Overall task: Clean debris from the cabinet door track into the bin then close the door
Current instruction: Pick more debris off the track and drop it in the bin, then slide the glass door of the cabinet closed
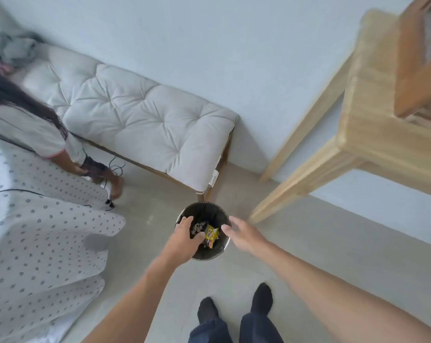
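A small round bin (202, 231) with a dark liner is seen from above on the pale floor (308, 256), just below the frame's centre. Inside it, pale scraps of debris (198, 227) lie toward 10 o'clock and a yellow wrapper (212, 235) sits near the middle.

The left hand (187, 235) is held over the bin's 8 o'clock side, palm down, its fingers (186, 221) loosely curled over the rim and the thumb reaching toward the wrapper; nothing can be seen gripped in it. The right hand (244, 233) is placed at the bin's 3 o'clock edge, its fingers (228, 227) spread and empty, the tips just beside the rim.

A cushioned bench (140, 125) is set against the wall at 11 o'clock from the bin, and a light wooden cabinet (362, 115) fills the 2 o'clock corner, blurred; its door track cannot be made out. A bed with a spotted cover (36, 243) lies at 9 o'clock, and another person (36, 134) is bent over beside it. Two dark-socked feet (234, 308) are planted at 6 o'clock.
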Demonstrator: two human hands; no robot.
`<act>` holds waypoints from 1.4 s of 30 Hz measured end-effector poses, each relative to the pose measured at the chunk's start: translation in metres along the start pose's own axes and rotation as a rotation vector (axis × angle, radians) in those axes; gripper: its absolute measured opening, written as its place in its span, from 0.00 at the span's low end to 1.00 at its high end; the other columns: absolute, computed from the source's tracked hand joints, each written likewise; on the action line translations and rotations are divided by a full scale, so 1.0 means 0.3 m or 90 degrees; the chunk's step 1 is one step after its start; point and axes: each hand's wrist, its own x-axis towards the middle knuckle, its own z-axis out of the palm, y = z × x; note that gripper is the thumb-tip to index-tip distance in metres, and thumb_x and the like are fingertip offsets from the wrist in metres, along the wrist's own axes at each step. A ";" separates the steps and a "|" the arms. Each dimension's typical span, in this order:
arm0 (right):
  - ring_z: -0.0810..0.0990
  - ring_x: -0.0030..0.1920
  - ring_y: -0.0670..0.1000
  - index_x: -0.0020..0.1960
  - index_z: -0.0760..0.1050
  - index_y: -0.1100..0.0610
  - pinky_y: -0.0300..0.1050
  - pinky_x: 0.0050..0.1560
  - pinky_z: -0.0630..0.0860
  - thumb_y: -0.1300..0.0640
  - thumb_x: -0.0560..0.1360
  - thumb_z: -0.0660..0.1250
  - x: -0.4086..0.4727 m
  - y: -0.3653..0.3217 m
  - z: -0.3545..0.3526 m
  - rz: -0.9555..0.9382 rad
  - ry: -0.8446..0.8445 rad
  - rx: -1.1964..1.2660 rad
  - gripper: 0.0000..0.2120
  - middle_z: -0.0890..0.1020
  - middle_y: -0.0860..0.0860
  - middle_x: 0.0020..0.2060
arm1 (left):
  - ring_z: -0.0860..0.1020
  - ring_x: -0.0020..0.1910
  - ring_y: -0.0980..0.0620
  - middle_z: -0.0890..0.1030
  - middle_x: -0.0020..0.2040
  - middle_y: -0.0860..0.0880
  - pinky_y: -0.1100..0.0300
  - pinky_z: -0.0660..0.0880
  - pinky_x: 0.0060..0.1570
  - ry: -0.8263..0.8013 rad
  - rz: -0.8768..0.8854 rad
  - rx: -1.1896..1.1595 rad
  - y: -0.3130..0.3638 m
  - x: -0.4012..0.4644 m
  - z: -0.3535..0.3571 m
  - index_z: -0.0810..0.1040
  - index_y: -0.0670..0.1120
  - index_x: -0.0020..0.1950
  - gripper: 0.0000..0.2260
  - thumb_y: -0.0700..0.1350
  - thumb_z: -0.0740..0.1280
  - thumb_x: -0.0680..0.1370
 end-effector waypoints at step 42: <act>0.48 0.86 0.68 0.87 0.49 0.57 0.75 0.82 0.48 0.41 0.76 0.61 -1.475 0.571 -1.719 -0.119 1.034 -0.758 0.45 0.48 0.63 0.86 | 0.73 0.73 0.49 0.73 0.76 0.48 0.52 0.71 0.71 0.081 0.654 -0.108 1.616 -0.708 -0.120 0.50 0.60 0.83 0.35 0.41 0.68 0.85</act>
